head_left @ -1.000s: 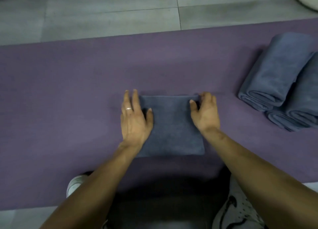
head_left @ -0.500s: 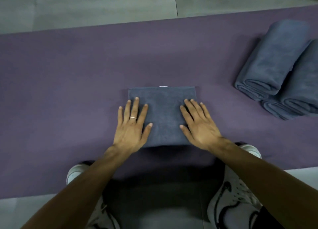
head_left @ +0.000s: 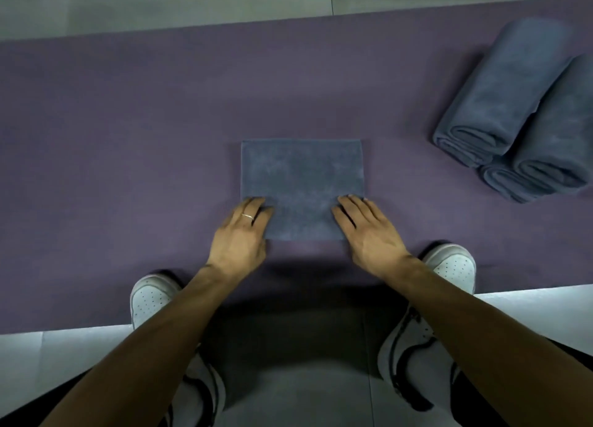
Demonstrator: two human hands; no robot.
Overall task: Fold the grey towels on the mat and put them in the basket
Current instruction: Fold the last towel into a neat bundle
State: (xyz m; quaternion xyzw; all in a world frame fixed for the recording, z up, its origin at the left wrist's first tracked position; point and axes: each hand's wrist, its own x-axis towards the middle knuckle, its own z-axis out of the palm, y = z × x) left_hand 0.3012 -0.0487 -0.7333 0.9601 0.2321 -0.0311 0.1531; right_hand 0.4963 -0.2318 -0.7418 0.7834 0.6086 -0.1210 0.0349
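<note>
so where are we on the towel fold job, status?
Done: three rolled towels lie stacked on the mat, at its right. In hand: a flat folded towel, with the left hand and right hand at its near corners. Left: finish it and load the basket, which is not in view.

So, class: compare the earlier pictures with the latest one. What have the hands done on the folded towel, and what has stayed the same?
Both hands have slid back along the folded grey towel toward the person. The left hand and right hand began at its far corners and now rest at its near corners. The left hand's fingers look curled at the edge, but a grip cannot be confirmed. The towel stays flat on the purple mat, and the rolled towels are untouched.
</note>
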